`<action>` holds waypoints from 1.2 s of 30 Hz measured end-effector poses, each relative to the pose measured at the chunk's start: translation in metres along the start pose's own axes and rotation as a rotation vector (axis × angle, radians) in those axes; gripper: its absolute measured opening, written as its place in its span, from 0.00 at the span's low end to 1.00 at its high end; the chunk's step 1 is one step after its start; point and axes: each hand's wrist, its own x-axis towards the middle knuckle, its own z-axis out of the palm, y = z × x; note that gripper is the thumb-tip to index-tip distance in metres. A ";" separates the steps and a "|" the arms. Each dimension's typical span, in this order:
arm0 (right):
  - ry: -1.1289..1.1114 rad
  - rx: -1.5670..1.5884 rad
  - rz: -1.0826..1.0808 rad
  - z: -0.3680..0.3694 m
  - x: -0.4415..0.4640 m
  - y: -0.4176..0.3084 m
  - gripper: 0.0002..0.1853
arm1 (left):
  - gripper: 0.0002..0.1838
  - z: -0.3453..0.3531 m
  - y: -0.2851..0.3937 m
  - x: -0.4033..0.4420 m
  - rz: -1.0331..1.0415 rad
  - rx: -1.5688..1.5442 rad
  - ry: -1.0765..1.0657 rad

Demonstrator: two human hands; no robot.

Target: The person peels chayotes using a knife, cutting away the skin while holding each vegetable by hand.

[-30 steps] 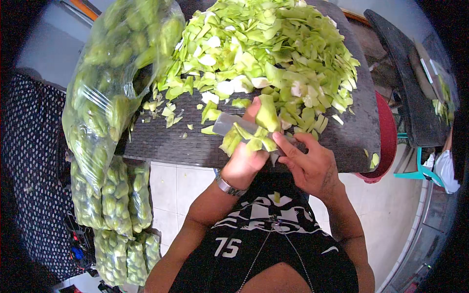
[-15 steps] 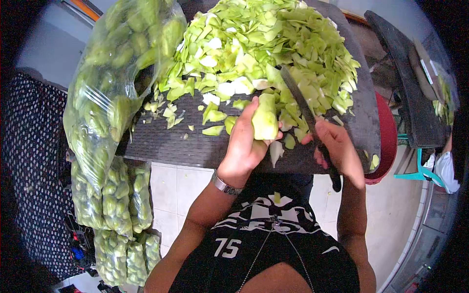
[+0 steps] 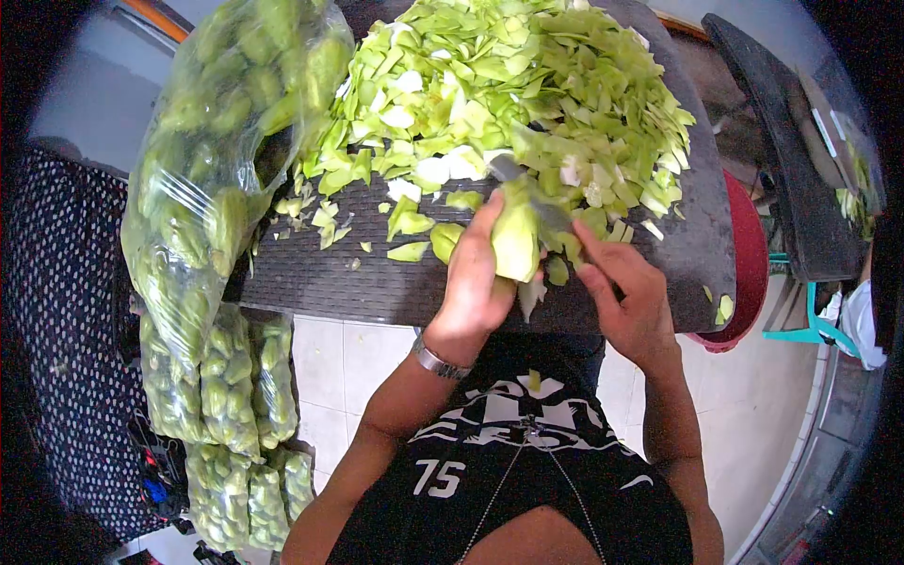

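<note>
My left hand [image 3: 473,275] is wrapped round a pale green, elongated fruit [image 3: 516,247] with cut, faceted sides, held above the front edge of the dark table [image 3: 377,282]. My right hand [image 3: 633,297] grips a knife [image 3: 551,215], whose blade is blurred and lies against or just beside the fruit's upper right side. Most of the knife's handle is hidden by my fingers. Past both hands spreads a large heap of thin green and whitish slices [image 3: 518,85], and a few loose pieces lie left of the fruit.
A big clear plastic bag of whole green fruits [image 3: 221,122] hangs over the table's left side. Several smaller filled bags [image 3: 226,386] stand on the floor below. Right of the table are a red round stool or tub [image 3: 744,268] and another dark table [image 3: 800,169].
The knife has swung left from a raised, apart position to the fruit, with my right hand moving along. My left hand and the fruit have shifted slightly, and the fruit is tilted a little differently.
</note>
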 end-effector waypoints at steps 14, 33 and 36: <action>-0.070 -0.083 -0.157 0.006 -0.006 -0.018 0.26 | 0.23 0.004 -0.028 0.003 0.250 0.010 0.210; -0.208 0.842 0.674 -0.046 0.009 0.011 0.24 | 0.28 0.025 0.011 -0.010 -0.023 -0.167 0.188; -0.239 1.045 0.656 -0.035 0.005 -0.001 0.22 | 0.26 0.032 0.006 -0.005 0.119 -0.021 0.259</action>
